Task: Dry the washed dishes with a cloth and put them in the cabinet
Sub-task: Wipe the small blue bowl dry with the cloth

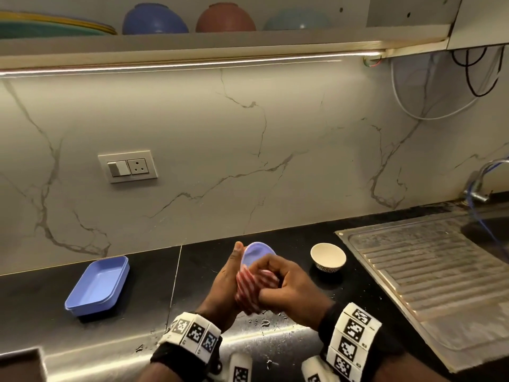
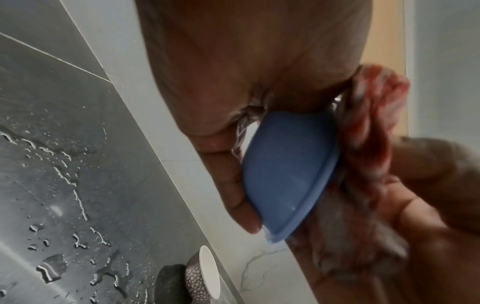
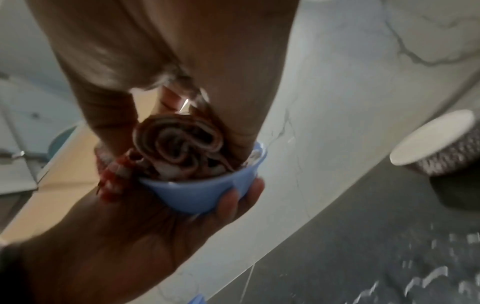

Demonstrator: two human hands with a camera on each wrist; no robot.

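Observation:
My left hand (image 1: 228, 274) grips a small blue bowl (image 1: 257, 253) above the black counter, thumb up along its rim and fingers under its base. The bowl (image 2: 285, 174) is tilted on its side in the left wrist view. My right hand (image 1: 286, 285) holds a bunched red-and-white striped cloth (image 1: 249, 286) and presses it into the bowl. In the right wrist view the rolled cloth (image 3: 179, 144) fills the blue bowl (image 3: 205, 191), which rests on the left fingers (image 3: 233, 199).
A white patterned cup (image 1: 327, 256) stands on the counter right of my hands. A blue rectangular tray (image 1: 97, 285) lies to the left. The steel sink drainboard (image 1: 429, 274) is at right. The shelf (image 1: 220, 41) above holds bowls and plates. Water drops (image 1: 264, 323) dot the counter.

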